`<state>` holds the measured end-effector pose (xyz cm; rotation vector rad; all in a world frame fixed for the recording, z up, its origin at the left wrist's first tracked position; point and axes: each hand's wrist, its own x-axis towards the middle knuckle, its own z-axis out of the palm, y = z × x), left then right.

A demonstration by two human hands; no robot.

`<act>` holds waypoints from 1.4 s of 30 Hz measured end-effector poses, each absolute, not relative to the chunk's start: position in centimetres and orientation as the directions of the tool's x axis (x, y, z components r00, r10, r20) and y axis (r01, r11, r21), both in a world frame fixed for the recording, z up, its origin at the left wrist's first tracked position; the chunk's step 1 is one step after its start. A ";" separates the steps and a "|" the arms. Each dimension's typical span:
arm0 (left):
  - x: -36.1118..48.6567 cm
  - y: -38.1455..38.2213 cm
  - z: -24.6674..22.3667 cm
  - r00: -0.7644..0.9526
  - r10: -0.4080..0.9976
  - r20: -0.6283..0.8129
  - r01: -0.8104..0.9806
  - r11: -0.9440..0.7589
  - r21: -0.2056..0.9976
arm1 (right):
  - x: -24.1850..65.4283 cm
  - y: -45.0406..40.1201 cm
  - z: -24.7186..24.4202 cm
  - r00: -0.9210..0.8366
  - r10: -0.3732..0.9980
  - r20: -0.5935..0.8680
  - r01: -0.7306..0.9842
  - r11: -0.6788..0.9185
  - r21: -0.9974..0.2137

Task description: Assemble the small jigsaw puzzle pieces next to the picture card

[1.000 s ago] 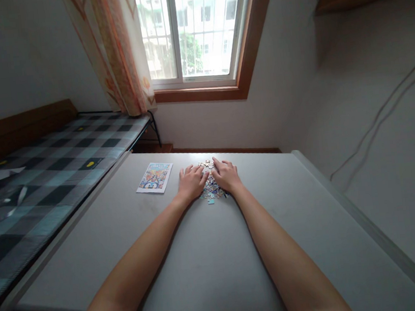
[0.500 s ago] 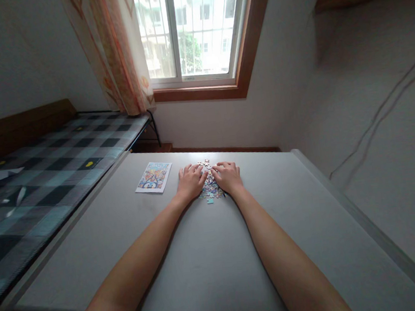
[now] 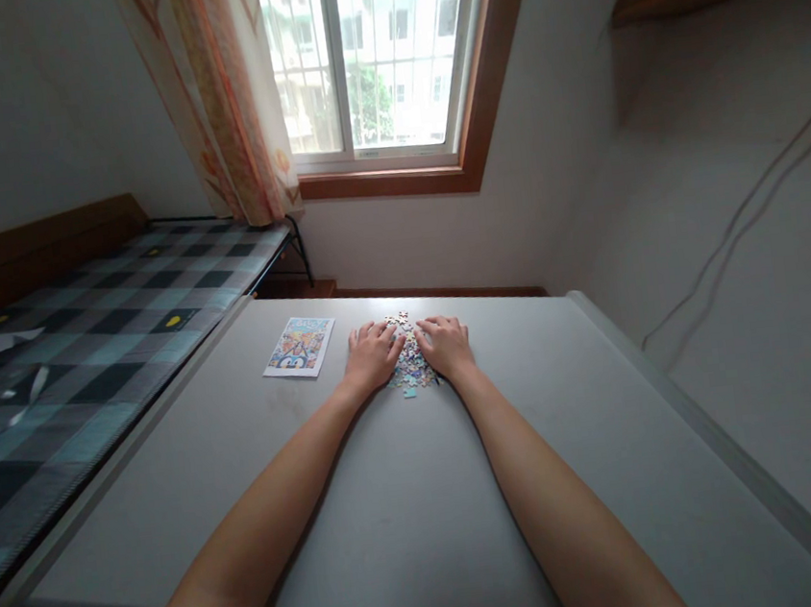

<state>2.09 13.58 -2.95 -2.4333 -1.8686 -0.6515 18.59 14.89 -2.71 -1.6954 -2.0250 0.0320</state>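
A heap of small, many-coloured jigsaw puzzle pieces [image 3: 413,364] lies toward the far side of the pale table [image 3: 397,497]. My left hand [image 3: 373,353] rests palm down along the heap's left side, fingers spread, holding nothing that I can see. On the right side, my right hand [image 3: 446,344] lies palm down too, its fingers apart and their tips at the pieces. Several pieces show beyond the fingertips. One light-blue piece [image 3: 410,393] sits at the near edge of the heap. Whatever lies under the palms is hidden.
A colourful printed picture card [image 3: 300,347] lies flat left of my left hand. Beyond the table's left edge is a bed with a checked cover [image 3: 113,353], with papers on it. A window [image 3: 380,65] and a curtain [image 3: 231,100] are ahead; a cable [image 3: 738,230] hangs on the right wall.
Both hands stay almost where they were beside the puzzle pieces. My right fingertips have drawn very slightly apart from the left ones. The view has shifted a little.
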 end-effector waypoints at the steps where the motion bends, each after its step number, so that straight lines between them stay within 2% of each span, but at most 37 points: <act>1: 2.1 13.6 -3.0 0.202 0.924 0.324 0.927 -0.287 0.243 | 18.6 14.9 -2.7 -0.101 0.928 0.358 0.916 0.227 -0.331; 12: 2.0 13.5 -2.7 0.198 0.931 0.307 0.929 -0.278 0.244 | 18.7 15.1 -2.5 0.040 0.934 0.355 0.889 0.129 -0.440; 16: 2.0 13.6 -2.8 0.255 0.938 0.234 0.923 -0.308 0.229 | 18.5 15.0 -2.6 -0.138 0.914 0.381 0.882 0.288 -0.372; 19: 1.9 13.8 -3.0 0.304 0.935 0.185 0.918 -0.340 0.207 | 18.4 14.8 -2.6 -0.298 0.894 0.336 0.853 0.407 -0.327; 24: 1.9 13.9 -3.0 0.312 0.939 0.147 0.922 -0.336 0.190 | 18.4 14.6 -2.5 -0.310 0.894 0.323 0.855 0.411 -0.316; 30: 1.9 13.6 -3.0 0.294 0.934 0.205 0.912 -0.338 0.231 | 17.8 14.9 -2.1 -0.303 0.882 0.361 0.869 0.411 -0.277; 35: 2.1 13.4 -2.9 0.247 0.928 0.278 0.914 -0.319 0.251 | 17.4 15.7 -2.2 -0.347 0.903 0.252 0.880 0.407 -0.246; 42: 2.3 13.0 -2.2 0.236 0.912 0.335 0.923 -0.318 0.216 | 17.6 15.2 -2.1 -0.299 0.914 0.275 0.883 0.375 -0.284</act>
